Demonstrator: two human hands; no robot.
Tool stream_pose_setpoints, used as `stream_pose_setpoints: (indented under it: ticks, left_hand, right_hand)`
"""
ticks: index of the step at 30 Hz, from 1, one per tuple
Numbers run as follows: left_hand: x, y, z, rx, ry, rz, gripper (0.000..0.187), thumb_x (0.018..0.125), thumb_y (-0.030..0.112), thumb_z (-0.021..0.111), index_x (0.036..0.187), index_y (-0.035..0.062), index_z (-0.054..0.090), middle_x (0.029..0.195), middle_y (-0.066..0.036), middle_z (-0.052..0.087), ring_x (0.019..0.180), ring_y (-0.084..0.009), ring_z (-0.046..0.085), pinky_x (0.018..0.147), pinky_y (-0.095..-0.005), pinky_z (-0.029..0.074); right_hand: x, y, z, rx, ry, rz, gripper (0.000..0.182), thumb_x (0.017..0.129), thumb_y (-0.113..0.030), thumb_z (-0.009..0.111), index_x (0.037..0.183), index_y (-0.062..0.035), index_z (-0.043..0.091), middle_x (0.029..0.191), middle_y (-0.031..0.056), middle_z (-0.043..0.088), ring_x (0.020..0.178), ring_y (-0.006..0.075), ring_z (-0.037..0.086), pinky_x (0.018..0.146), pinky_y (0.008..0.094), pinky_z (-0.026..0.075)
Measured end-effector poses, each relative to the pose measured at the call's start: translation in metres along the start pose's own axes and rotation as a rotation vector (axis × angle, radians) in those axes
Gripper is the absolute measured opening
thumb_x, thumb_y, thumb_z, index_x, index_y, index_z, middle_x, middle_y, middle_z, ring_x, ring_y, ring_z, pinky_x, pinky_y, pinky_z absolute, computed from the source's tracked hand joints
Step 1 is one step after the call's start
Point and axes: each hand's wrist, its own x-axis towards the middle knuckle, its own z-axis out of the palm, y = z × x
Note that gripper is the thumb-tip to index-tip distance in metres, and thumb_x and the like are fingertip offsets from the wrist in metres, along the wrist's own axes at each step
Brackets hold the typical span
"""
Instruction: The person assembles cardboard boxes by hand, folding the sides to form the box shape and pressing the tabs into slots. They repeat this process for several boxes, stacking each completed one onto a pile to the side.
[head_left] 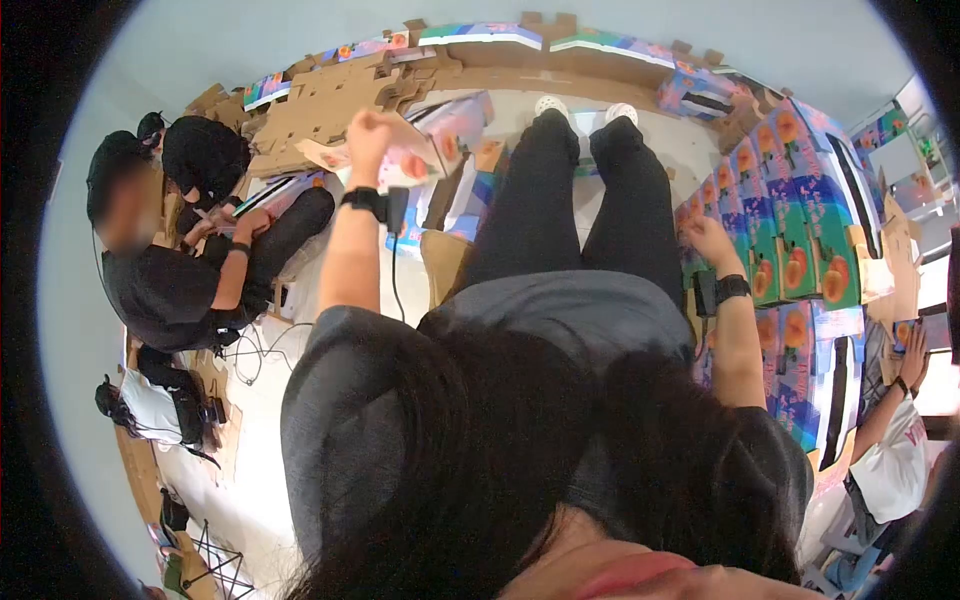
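Observation:
My left hand (368, 134) is raised at the upper left, fingers curled; what they hold, if anything, is hidden. Behind and around that wrist is a peach-printed carton piece (411, 163) with loose flaps. Another printed carton (455, 128) lies just right of it. My right hand (708, 240) is beside the left side of a stack of printed cartons (795, 215). Its fingers are bent together, and anything between them is too small to make out. Both wrists wear black bands with small devices.
Flattened cardboard (325, 110) lies at the upper left, and more cartons (480, 35) line the wall. A seated co-worker (165, 285) is at the left. Another person's hand (912, 355) rests on a carton at the far right. Cables (250, 355) lie on the floor.

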Motion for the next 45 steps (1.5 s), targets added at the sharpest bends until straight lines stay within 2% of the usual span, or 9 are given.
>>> stream_pose_setpoints:
  ticks: [2, 11, 19, 21, 23, 29, 37, 41, 45]
  left_hand:
    - [0.022, 0.022, -0.012, -0.208, 0.093, 0.016, 0.013, 0.077, -0.006, 0.057, 0.085, 0.0017, 0.064, 0.079, 0.0, 0.065, 0.069, -0.0086, 0.058, 0.061, -0.0269, 0.047]
    - [0.032, 0.145, -0.048, -0.5, 0.133, 0.275, 0.022, 0.076, -0.014, 0.052, 0.086, 0.0043, 0.059, 0.086, 0.0, 0.061, 0.077, -0.0068, 0.055, 0.069, -0.0228, 0.046]
    - [-0.042, 0.299, -0.036, -0.322, 0.009, 0.944, 0.026, 0.072, -0.018, 0.048, 0.086, 0.0017, 0.058, 0.086, -0.007, 0.059, 0.076, -0.0157, 0.056, 0.072, -0.0233, 0.046]
    - [-0.066, 0.331, -0.029, -0.329, -0.055, 0.981, 0.026, 0.06, -0.004, 0.056, 0.075, 0.0136, 0.068, 0.076, 0.001, 0.06, 0.077, -0.0199, 0.059, 0.099, -0.0389, 0.037]
    - [-0.086, 0.354, -0.017, -0.274, -0.131, 1.061, 0.025, 0.06, -0.002, 0.06, 0.074, 0.0178, 0.067, 0.076, 0.001, 0.06, 0.081, -0.02, 0.061, 0.103, -0.0416, 0.033]
    - [-0.119, 0.384, 0.018, -0.242, -0.408, 1.194, 0.03, 0.058, -0.007, 0.056, 0.077, 0.0155, 0.06, 0.077, 0.002, 0.057, 0.084, -0.021, 0.059, 0.107, -0.0479, 0.033]
    - [-0.131, 0.395, 0.006, -0.256, -0.373, 1.311, 0.016, 0.069, 0.011, 0.073, 0.077, 0.0162, 0.06, 0.081, 0.003, 0.057, 0.082, -0.0189, 0.059, 0.103, -0.0457, 0.034]
    - [-0.148, 0.389, -0.018, -0.287, -0.103, 1.231, 0.017, 0.064, 0.009, 0.073, 0.073, 0.0225, 0.067, 0.075, 0.008, 0.06, 0.073, -0.0156, 0.06, 0.097, -0.0404, 0.032]
    - [-0.158, 0.377, -0.032, -0.448, -0.13, 1.079, 0.026, 0.059, 0.001, 0.065, 0.073, 0.0229, 0.067, 0.075, 0.009, 0.06, 0.072, -0.0167, 0.059, 0.096, -0.0407, 0.032]
  right_hand:
    - [0.0, -0.007, -0.005, -0.029, 0.011, 0.015, 0.025, 0.089, -0.02, 0.066, 0.105, -0.0029, 0.073, 0.092, 0.0182, 0.074, 0.088, 0.0319, 0.073, 0.081, 0.0406, 0.055]
    - [-0.017, -0.05, -0.02, 0.073, 0.217, -0.161, 0.028, 0.089, -0.018, 0.067, 0.112, -0.0039, 0.072, 0.098, 0.018, 0.074, 0.089, 0.0313, 0.072, 0.082, 0.0404, 0.056]
    - [-0.068, -0.229, -0.029, -0.019, 0.209, -0.709, 0.12, 0.072, -0.05, 0.088, 0.161, -0.0007, 0.022, 0.162, 0.0263, 0.031, 0.15, 0.0438, 0.03, 0.124, 0.0477, 0.025]
    - [-0.064, -0.247, -0.009, 0.003, 0.186, -0.833, 0.136, 0.071, -0.056, 0.088, 0.161, 0.0061, 0.008, 0.165, 0.0318, 0.018, 0.153, 0.0464, 0.019, 0.126, 0.0479, 0.018]
    - [-0.056, -0.269, 0.017, 0.105, 0.119, -0.834, 0.146, 0.07, -0.061, 0.088, 0.158, 0.0123, -0.003, 0.166, 0.0357, 0.004, 0.156, 0.0468, 0.007, 0.127, 0.0475, 0.01]
    - [-0.015, -0.309, 0.111, 0.518, -0.029, -0.781, 0.123, 0.075, -0.053, 0.086, 0.157, 0.0044, 0.014, 0.16, 0.0269, 0.023, 0.151, 0.0393, 0.023, 0.125, 0.0493, 0.017]
    - [0.016, -0.312, 0.062, 0.332, 0.637, -0.881, 0.101, 0.076, -0.047, 0.085, 0.149, -0.0017, 0.033, 0.149, 0.0206, 0.041, 0.141, 0.0361, 0.039, 0.124, 0.0577, 0.017]
    - [0.017, -0.307, -0.001, 0.174, 0.969, -0.996, 0.09, 0.076, -0.044, 0.084, 0.145, -0.0047, 0.042, 0.144, 0.0174, 0.05, 0.137, 0.0344, 0.047, 0.123, 0.0618, 0.018]
    - [-0.016, -0.289, -0.048, -0.069, 1.085, -1.051, 0.088, 0.072, -0.041, 0.087, 0.142, -0.0065, 0.045, 0.141, 0.0154, 0.054, 0.135, 0.0341, 0.05, 0.122, 0.0636, 0.02]
